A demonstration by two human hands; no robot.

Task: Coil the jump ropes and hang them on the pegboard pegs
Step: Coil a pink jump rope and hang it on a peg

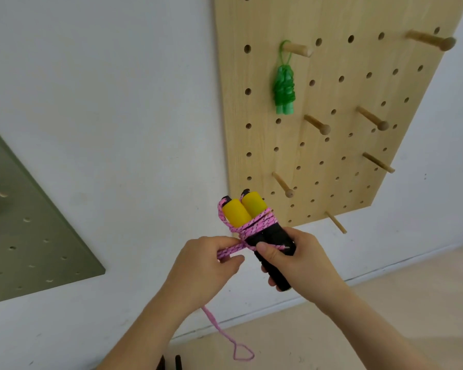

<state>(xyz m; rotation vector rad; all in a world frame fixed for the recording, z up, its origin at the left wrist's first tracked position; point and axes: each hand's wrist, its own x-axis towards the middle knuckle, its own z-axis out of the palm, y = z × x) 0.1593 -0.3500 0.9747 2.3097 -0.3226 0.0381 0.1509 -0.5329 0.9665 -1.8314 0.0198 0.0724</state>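
Note:
My right hand (297,259) grips the two black and yellow handles (251,212) of a jump rope held side by side, yellow ends pointing up. Pink speckled rope (249,227) is wound several turns around the handles. My left hand (207,259) pinches a doubled strand of that rope just left of the handles. A loose pink loop (241,352) hangs down below my left forearm. On the wooden pegboard (340,145) a coiled green jump rope (284,86) hangs from an upper peg (298,49).
Several bare wooden pegs stick out of the board, such as the peg (317,124) right of the green rope and the low peg (283,185) just above the handles. A green perforated panel (30,236) is on the white wall at left. Dark objects (171,363) sit at the bottom edge.

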